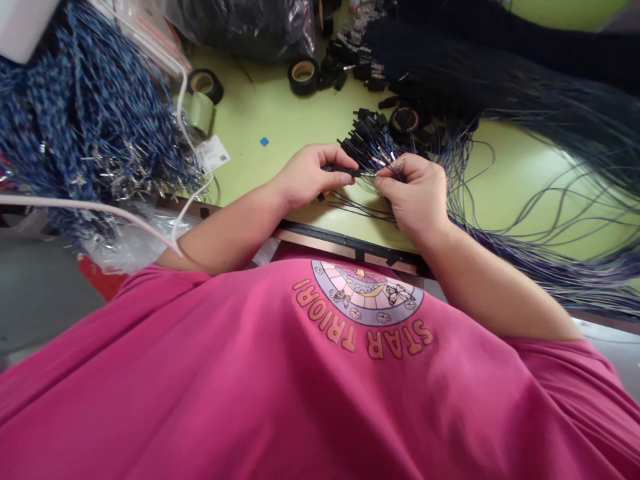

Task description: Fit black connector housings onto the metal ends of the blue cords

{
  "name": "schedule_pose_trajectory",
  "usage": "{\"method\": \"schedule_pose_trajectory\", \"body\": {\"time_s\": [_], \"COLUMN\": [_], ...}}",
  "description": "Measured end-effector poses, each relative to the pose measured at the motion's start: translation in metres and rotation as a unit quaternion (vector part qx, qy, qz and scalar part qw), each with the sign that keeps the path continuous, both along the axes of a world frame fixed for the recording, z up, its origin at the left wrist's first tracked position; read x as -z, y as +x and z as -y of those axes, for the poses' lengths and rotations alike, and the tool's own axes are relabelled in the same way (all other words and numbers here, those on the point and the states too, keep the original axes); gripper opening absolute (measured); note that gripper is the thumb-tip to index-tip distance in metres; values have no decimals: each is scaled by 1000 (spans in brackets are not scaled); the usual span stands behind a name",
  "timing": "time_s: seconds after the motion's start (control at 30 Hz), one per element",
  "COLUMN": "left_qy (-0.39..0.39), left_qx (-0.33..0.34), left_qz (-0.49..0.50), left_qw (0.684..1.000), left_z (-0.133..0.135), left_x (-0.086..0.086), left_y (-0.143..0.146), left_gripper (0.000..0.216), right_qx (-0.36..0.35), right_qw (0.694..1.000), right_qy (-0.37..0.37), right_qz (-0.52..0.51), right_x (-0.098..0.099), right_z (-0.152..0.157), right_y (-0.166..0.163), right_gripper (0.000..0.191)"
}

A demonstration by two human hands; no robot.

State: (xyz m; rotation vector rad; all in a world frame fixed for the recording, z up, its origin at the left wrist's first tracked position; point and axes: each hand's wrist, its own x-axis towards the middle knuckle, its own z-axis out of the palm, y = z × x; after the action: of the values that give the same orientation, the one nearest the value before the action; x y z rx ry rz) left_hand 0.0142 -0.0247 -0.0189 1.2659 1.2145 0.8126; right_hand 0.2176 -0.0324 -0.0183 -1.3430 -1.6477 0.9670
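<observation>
My left hand (pixel 320 175) pinches a small black connector housing (pixel 354 173) between thumb and fingers. Facing it, my right hand (pixel 414 187) is closed on a thin wire whose bright metal terminal (pixel 369 175) points at the housing. Tip and housing meet or nearly meet; I cannot tell whether the tip is inside. Just behind both hands lies a pile of black connectors (pixel 364 137) with wires attached. Several dark wires (pixel 360 208) run across the table under my hands.
Rolls of black tape (pixel 303 75) stand on the green table (pixel 240 113). Twisted blue wires (pixel 95 113) are heaped at the left, beside a white cable (pixel 181 113). Long dark wires (pixel 525 220) spread over the right side. The table's front edge (pixel 345 243) is close to my body.
</observation>
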Motion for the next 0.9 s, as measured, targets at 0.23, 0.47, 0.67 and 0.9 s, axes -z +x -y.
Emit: {"method": "schedule_pose_trajectory", "body": {"time_s": [0.23, 0.47, 0.67, 0.9], "left_qy": [2, 12, 42, 70], "left_qx": [1, -1, 23, -10], "left_qz": [-4, -16, -56, -80], "left_qw": [1000, 1000, 997, 994], "left_z": [-1, -1, -1, -3], "left_x": [1, -2, -3, 0], "left_y": [0, 0, 4, 9], "left_gripper": [22, 21, 26, 23], "right_qx": [-4, -3, -15, -39], "right_qw": [1000, 1000, 999, 997], "right_qy": [7, 15, 36, 8], "right_qz": [-2, 13, 35, 62], "right_x": [0, 0, -2, 0], "right_z": [1, 2, 3, 1], "right_y": [-1, -1, -5, -4], "right_gripper": [6, 3, 8, 10]}}
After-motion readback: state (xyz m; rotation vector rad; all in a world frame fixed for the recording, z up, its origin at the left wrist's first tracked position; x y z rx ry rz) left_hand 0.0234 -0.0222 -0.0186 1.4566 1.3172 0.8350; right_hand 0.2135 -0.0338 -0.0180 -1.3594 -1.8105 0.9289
